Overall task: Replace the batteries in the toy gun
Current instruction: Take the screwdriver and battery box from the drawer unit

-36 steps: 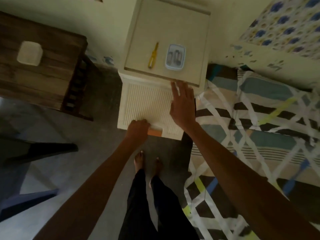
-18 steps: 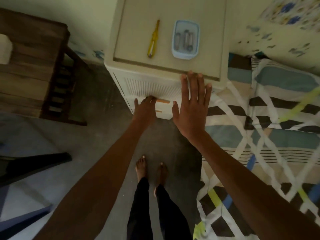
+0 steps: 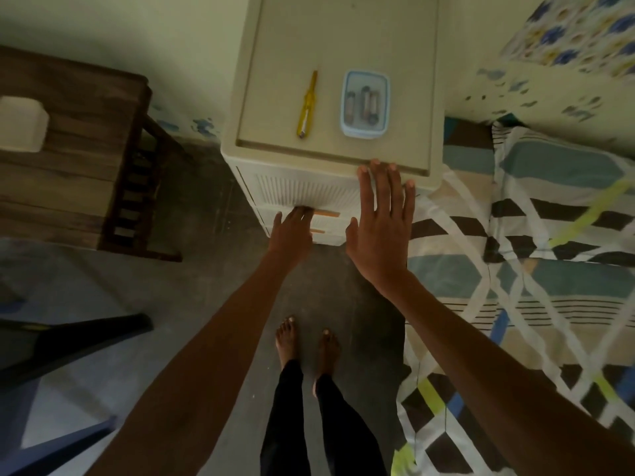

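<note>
No toy gun is in view. On top of a cream plastic drawer cabinet [image 3: 343, 36] lie a yellow screwdriver [image 3: 306, 105] and a small blue-rimmed clear box [image 3: 365, 104] with batteries inside. My left hand [image 3: 292, 231] reaches to the top drawer's orange handle [image 3: 328, 213], its fingertips hooked at the handle's left end. My right hand [image 3: 379, 231] is flat with fingers spread, held in front of the drawers. Its fingertips reach the cabinet top's front edge.
A dark wooden table [image 3: 75, 142] with a white block [image 3: 21, 123] stands to the left. A bed with a patterned sheet [image 3: 536, 235] lies on the right, close to the cabinet. My bare feet [image 3: 305, 348] stand on the grey floor in front.
The ribbed drawer front looks shorter now, and a second orange handle shows below it. My left hand stayed at the handle. My right hand moved off the drawer front towards the top edge.
</note>
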The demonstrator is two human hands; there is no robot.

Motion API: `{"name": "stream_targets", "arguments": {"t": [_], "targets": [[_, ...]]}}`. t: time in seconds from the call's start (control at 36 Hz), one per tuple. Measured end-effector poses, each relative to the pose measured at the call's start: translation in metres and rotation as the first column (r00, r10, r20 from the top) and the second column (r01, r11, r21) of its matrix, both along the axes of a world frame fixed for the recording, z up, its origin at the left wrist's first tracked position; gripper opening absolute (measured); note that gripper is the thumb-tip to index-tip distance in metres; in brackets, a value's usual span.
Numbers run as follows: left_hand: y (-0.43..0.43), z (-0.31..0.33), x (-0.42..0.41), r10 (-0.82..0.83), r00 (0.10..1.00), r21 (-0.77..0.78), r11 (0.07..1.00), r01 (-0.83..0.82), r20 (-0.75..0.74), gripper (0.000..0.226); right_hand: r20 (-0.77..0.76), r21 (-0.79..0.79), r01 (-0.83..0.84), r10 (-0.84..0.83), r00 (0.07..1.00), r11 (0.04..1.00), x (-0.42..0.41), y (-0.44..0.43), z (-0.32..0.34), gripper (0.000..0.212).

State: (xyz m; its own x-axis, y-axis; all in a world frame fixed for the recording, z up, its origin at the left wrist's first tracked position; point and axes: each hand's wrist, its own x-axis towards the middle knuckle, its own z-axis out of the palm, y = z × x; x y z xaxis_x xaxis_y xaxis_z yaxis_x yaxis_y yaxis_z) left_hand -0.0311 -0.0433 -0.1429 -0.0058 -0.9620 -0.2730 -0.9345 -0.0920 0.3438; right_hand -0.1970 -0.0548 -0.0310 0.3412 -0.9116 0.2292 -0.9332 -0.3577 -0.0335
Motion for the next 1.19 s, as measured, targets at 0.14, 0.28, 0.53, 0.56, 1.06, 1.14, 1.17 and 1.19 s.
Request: {"name": "stream_targets", "arguments": {"t": [0.14, 0.28, 0.53, 0.56, 1.06, 1.14, 1.17, 1.19], "targets": [[0.008, 0.032, -0.003, 0.191, 0.959, 0.085, 0.981, -0.176, -0.211, 0.044, 0.015, 0.108, -0.065, 0.064, 0.998, 0.992, -0.009, 0.005, 0.021, 0.083], [0.026, 0.098, -0.007, 0.239, 0.904, 0.079, 0.971, -0.226, -0.355, 0.024, 0.237, 0.285, -0.145, 0.077, 0.969, 0.947, -0.023, -0.001, 0.056, 0.07], [0.033, 0.215, -0.013, 0.381, 0.738, -0.007, 0.886, -0.463, -0.557, 0.014, 0.333, 0.677, 0.023, -0.334, 0.882, 0.736, -0.049, -0.017, 0.143, 0.029], [0.029, 0.226, -0.016, 0.4, 0.724, -0.017, 0.869, -0.494, -0.563, 0.013, 0.285, 0.686, 0.048, -0.329, 0.901, 0.726, -0.05, -0.022, 0.148, 0.029], [-0.072, 0.248, 0.013, 0.466, 0.84, -0.033, 0.869, -0.493, -0.276, 0.03, 0.341, 0.871, 0.152, -0.798, 0.497, 0.467, 0.011, -0.096, 0.167, 0.027], [-0.079, 0.246, 0.015, 0.438, 0.876, 0.026, 0.897, -0.442, -0.203, 0.033, 0.327, 0.87, 0.157, -0.786, 0.525, 0.467, 0.012, -0.101, 0.148, 0.042], [-0.083, 0.244, 0.016, 0.426, 0.887, 0.032, 0.904, -0.427, -0.178, 0.033, 0.315, 0.871, 0.168, -0.787, 0.53, 0.462, 0.011, -0.105, 0.135, 0.044], [-0.087, 0.242, 0.017, 0.417, 0.894, 0.036, 0.908, -0.417, -0.164, 0.032, 0.302, 0.874, 0.182, -0.797, 0.523, 0.451, 0.01, -0.109, 0.125, 0.046]]}}
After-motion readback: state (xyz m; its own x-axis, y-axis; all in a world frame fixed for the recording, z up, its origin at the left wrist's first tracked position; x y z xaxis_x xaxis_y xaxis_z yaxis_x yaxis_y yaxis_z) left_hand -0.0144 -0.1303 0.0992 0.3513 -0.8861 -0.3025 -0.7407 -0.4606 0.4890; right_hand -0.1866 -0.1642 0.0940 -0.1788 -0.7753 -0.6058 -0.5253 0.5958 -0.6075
